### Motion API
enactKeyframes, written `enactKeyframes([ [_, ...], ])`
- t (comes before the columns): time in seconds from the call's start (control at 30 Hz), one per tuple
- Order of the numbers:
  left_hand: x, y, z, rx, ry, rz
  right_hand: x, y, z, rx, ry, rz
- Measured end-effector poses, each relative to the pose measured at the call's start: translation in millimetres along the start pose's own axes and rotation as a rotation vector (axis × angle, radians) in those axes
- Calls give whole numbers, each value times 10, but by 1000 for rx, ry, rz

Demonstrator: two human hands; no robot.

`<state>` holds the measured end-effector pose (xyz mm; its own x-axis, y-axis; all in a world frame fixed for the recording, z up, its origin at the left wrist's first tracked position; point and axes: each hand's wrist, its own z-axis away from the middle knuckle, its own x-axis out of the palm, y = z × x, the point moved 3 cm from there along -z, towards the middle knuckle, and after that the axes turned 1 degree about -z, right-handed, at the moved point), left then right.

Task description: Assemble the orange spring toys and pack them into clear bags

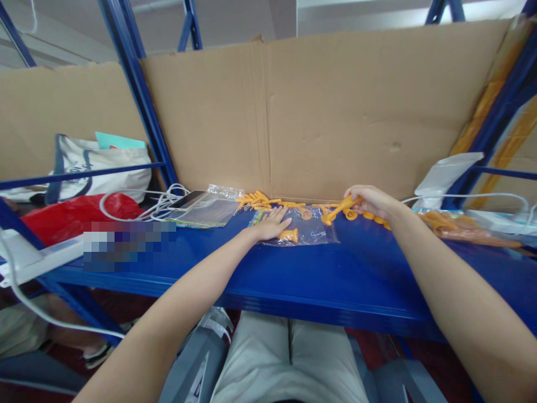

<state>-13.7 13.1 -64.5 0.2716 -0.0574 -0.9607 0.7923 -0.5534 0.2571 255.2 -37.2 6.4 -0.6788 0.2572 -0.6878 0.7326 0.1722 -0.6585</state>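
My left hand [273, 225] lies flat with its fingers stretched out on a clear plastic bag [316, 230]. Inside or under the plastic, an orange cup-like piece [288, 235] shows beside my palm. My right hand [371, 200] is closed on an orange stick-like piece with a rounded end [331, 216], held over the right end of the bag. Just below that hand are an orange ring-shaped piece [351, 214] and several small orange pieces [369, 216]. Behind my left hand lies a heap of orange sticks [257, 198].
Clear bags with orange parts [451, 224] lie at the right. Left of my hands are a flat clear packet [205, 210], white cables [165, 198] and a red bag [84, 215]. Cardboard [335, 112] walls off the back of the blue shelf [293, 280]. Blue posts [140, 89] flank it.
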Motion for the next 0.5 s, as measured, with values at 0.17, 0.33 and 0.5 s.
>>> enactKeyframes([
  [0.17, 0, -4, 0, -2, -7, 6, 85, 45, 43, 133, -144, -264],
  [0.33, 9, 6, 7, 15, -6, 3, 213, -49, 75, 199, -195, -391],
  [0.5, 23, 4, -3, 23, -8, -13, 373, -108, 100, 142, -352, -477],
])
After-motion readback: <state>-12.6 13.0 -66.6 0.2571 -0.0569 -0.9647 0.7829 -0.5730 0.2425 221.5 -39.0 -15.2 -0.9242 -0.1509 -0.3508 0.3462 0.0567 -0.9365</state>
